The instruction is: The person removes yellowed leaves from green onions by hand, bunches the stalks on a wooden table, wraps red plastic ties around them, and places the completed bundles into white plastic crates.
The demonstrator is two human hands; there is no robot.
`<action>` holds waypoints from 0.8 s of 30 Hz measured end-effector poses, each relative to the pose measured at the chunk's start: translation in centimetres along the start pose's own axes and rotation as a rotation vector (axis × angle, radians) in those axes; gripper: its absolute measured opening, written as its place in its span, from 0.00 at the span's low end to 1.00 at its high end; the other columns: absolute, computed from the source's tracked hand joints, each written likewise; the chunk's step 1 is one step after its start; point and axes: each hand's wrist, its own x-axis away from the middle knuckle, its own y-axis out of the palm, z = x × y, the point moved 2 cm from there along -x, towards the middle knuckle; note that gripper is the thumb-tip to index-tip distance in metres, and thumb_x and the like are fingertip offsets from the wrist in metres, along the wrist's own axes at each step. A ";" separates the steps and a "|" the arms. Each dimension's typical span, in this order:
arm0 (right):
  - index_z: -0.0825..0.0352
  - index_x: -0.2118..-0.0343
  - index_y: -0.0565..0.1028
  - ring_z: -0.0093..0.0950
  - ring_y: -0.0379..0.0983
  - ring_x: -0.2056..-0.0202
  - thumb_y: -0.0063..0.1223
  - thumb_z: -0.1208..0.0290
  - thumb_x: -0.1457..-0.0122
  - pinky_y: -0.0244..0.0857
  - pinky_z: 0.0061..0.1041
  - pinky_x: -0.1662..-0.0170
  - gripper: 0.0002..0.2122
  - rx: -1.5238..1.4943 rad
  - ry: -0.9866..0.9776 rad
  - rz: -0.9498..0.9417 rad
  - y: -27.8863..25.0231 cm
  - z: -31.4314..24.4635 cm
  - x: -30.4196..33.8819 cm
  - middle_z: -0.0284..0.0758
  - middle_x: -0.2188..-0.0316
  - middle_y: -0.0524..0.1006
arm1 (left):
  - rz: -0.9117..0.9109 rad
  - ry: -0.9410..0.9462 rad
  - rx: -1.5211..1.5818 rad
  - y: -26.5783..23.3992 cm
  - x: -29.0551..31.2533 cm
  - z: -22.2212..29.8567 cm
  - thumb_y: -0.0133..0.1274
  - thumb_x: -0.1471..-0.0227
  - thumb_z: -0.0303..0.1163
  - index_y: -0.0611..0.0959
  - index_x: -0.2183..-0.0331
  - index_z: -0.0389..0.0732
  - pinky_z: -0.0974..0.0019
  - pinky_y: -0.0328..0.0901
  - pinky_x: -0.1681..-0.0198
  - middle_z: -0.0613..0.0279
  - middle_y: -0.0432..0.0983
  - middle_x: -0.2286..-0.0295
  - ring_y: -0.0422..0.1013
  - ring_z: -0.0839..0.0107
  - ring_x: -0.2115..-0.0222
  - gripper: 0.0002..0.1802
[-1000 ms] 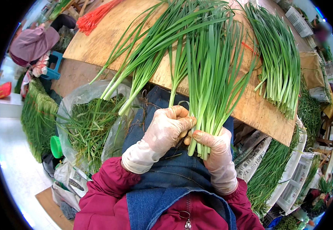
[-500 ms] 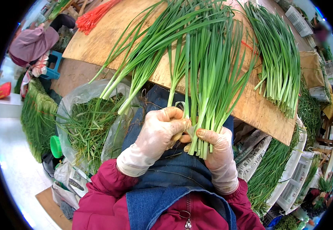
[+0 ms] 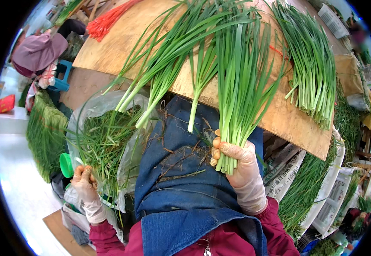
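Left hand at a bag of cuttings, right hand around a bunch of green stalks.
From the left: a person in a mauve cap (image 3: 40, 51) is beside a blue stool (image 3: 61, 77); then comes a clear plastic bag (image 3: 108, 100) full of green cuttings (image 3: 108, 136); red strips (image 3: 111, 21) lie on a wooden board (image 3: 106, 55); loose stalks (image 3: 168, 68) overhang its near edge, and a tied pile (image 3: 311, 72) lies at its right. The gloved left hand (image 3: 85, 183) has its fingers curled by the bag's left side, a pale leaf end at their tips; whether it is gripped, I cannot tell. The gloved right hand (image 3: 241, 160) is closed around the bunch (image 3: 236, 98) near its pale ends, above the denim apron (image 3: 164, 187), the leaves resting over the board.
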 end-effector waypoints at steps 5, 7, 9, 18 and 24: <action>0.74 0.64 0.66 0.26 0.66 0.77 0.52 0.79 0.56 0.64 0.24 0.76 0.14 -0.006 -0.015 -0.004 0.4 0.0 0.1 0.36 0.76 0.69 | 0.095 0.185 -1.359 -0.8 -0.2 -5.4 0.48 0.56 0.27 0.77 0.71 0.36 0.65 0.65 0.71 0.52 0.74 0.77 0.71 0.60 0.75 0.07; 0.74 0.65 0.66 0.26 0.66 0.78 0.52 0.78 0.56 0.64 0.24 0.76 0.13 0.021 -0.040 -0.008 0.5 0.5 0.3 0.36 0.76 0.69 | 0.050 0.461 -0.976 3.3 1.2 -1.4 0.50 0.57 0.25 0.77 0.72 0.36 0.67 0.65 0.71 0.53 0.74 0.76 0.71 0.62 0.75 0.06; 0.73 0.66 0.66 0.27 0.67 0.78 0.53 0.77 0.57 0.65 0.24 0.76 0.13 0.058 -0.083 -0.009 0.3 0.5 0.3 0.37 0.76 0.69 | -0.080 0.589 -0.615 8.0 2.5 2.2 0.50 0.57 0.25 0.77 0.73 0.35 0.69 0.64 0.73 0.55 0.73 0.77 0.70 0.66 0.76 0.05; 0.75 0.59 0.63 0.25 0.67 0.77 0.51 0.78 0.55 0.65 0.23 0.76 0.18 -0.049 -0.112 -0.011 0.8 -0.6 0.5 0.38 0.73 0.71 | -0.492 0.548 -0.329 22.5 3.1 9.6 0.51 0.55 0.30 0.75 0.70 0.33 0.75 0.60 0.82 0.59 0.72 0.81 0.66 0.74 0.85 0.10; 0.74 0.58 0.63 0.22 0.65 0.79 0.52 0.77 0.54 0.62 0.22 0.77 0.19 -0.239 0.033 -0.100 0.0 0.1 -0.8 0.33 0.75 0.69 | -0.911 -0.325 0.291 21.8 3.8 9.2 0.49 0.54 0.29 0.74 0.72 0.34 0.83 0.49 0.89 0.66 0.70 0.85 0.55 0.87 0.91 0.08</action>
